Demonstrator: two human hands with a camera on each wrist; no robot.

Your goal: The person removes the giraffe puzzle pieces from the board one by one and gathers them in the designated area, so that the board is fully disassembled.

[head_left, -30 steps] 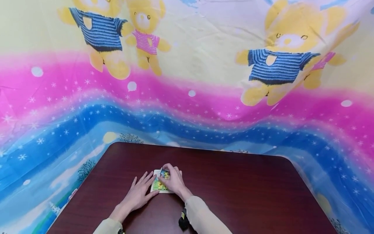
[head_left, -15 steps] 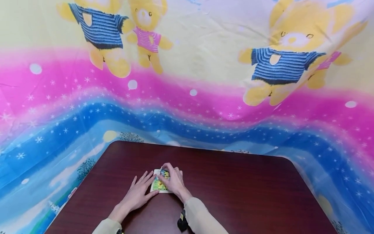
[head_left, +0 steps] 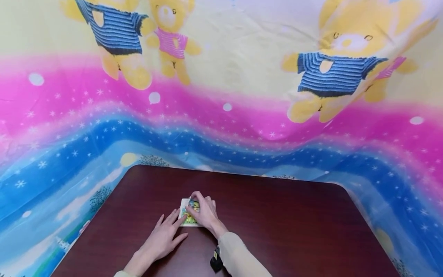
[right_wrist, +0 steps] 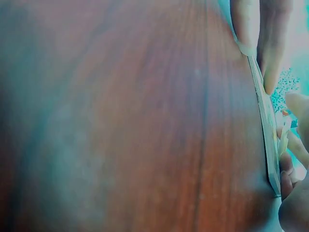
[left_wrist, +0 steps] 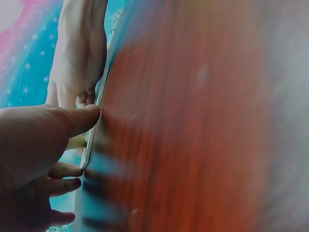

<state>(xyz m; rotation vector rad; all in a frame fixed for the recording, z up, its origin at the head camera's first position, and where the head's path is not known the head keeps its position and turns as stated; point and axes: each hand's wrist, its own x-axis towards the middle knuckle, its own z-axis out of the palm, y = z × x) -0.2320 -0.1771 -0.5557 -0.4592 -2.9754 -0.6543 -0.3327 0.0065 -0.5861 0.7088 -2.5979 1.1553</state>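
- Change vs earlier head frame: left hand point(head_left: 162, 236) has slid a bit toward the person; thumb was at board point(head_left: 191, 220) near-left corner, now lies off it on the counter point(head_left: 294, 215). Less of left sleeve shows.
- Right hand point(head_left: 206, 213) looks about the same, pinching a small piece point(right_wrist: 285, 137) above board between thumb and finger.
- Left hand not grasping: fingers spread, fingertips at board's left edge.
- Around: board lies flat on counter, left of centre; printed bear cloth point(head_left: 225, 88) hangs behind; right sleeve point(head_left: 242, 256) and black wrist device point(head_left: 216, 262) nearby.
- In the way: right hand hides most of board's right side; left fingertips cover part of left edge.
- Orientation: near edge faces person, running roughly left-right; long axis can't be told, right end hidden. Piece looks tilted up; its long axis unclear.
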